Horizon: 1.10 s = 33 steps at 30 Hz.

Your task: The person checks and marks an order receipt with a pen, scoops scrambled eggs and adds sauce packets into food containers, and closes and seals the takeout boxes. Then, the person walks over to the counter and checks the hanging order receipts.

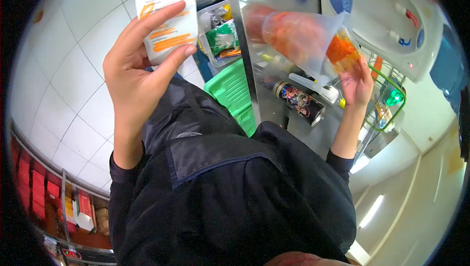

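My left hand, raised on the left, grips a white paper slip between thumb and fingers. Handwritten-looking lines on it are marked over in orange. On the right, my right hand pinches a small clear packet with orange contents. The packet is at the wide mouth of a translucent plastic container, tilted on its side, with orange-red matter showing through its wall. I cannot tell whether my right fingers also touch the container. Below it, a dark printed canister lies on the steel counter.
A white sink with red and blue taps is at the upper right. A green wire basket hangs beside the counter. Left of the counter are a green lidded box and a clear bin of packets. Red boxes fill shelves lower left.
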Available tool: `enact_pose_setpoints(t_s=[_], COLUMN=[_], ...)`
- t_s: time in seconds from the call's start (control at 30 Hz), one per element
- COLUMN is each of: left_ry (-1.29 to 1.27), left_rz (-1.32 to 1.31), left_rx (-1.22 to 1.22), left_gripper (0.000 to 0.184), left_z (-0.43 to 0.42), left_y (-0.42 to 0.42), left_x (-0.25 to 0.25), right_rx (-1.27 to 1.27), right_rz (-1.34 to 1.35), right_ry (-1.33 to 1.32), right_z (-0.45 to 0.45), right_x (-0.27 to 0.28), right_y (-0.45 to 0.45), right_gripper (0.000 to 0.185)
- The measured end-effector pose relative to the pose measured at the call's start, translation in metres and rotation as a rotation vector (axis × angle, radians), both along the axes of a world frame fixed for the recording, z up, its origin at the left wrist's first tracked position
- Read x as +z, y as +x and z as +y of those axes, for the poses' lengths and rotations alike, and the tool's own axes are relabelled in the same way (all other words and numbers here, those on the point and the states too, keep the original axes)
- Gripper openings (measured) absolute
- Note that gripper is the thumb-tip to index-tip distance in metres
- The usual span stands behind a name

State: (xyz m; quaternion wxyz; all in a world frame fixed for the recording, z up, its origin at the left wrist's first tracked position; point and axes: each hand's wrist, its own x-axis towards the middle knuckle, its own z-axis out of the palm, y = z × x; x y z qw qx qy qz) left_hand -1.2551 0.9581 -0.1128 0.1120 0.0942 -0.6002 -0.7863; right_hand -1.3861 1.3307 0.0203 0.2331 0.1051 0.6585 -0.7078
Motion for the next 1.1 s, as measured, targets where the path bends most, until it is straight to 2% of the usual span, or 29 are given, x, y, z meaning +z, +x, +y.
enact_pose_setpoints(t_s=[0.13,0.47,0.5,0.6,0.63,0.73,0.93,1.0,1.07,1.1], left_ry=[-0.022,-0.014,-0.022,-0.040,-0.044,-0.074,-0.040,-0.036,-0.014,-0.024], left_rz=[0.012,-0.044,-0.035,-0.019,-0.018,-0.015,-0.052,-0.058,-0.065,-0.067], left_rx=[-0.002,0.052,0.057,0.064,0.064,0.043,0.034,0.039,0.036,0.041], left_gripper=[0.050,0.047,0.047,0.048,0.048,0.050,0.050,0.050,0.050,0.049], left_z=[0.003,0.013,0.013,0.015,0.016,0.016,0.015,0.011,0.008,0.006], left_y=[0.000,0.014,0.014,0.014,0.014,0.016,0.017,0.018,0.017,0.016], left_x=[0.009,0.026,0.027,0.030,0.031,0.031,0.026,0.022,0.016,0.012], right_rx=[-0.031,0.044,-0.025,0.036,0.005,0.014,0.060,0.290,0.924,0.932], right_rz=[-0.160,-0.274,-0.214,0.175,0.189,0.242,0.299,0.561,0.796,0.793], right_ry=[-0.325,-0.523,-0.359,0.438,0.374,0.422,0.565,0.864,1.288,1.283], right_z=[0.006,0.008,-0.002,-0.009,-0.014,-0.015,-0.016,-0.012,-0.033,-0.040], right_x=[0.001,-0.009,-0.006,-0.016,-0.017,-0.022,-0.013,-0.010,0.013,0.015], right_y=[-0.001,-0.005,-0.002,0.004,0.004,0.005,0.001,0.003,0.000,0.000], right_gripper=[0.036,0.058,0.051,0.044,0.045,0.050,0.032,0.023,0.029,0.032])
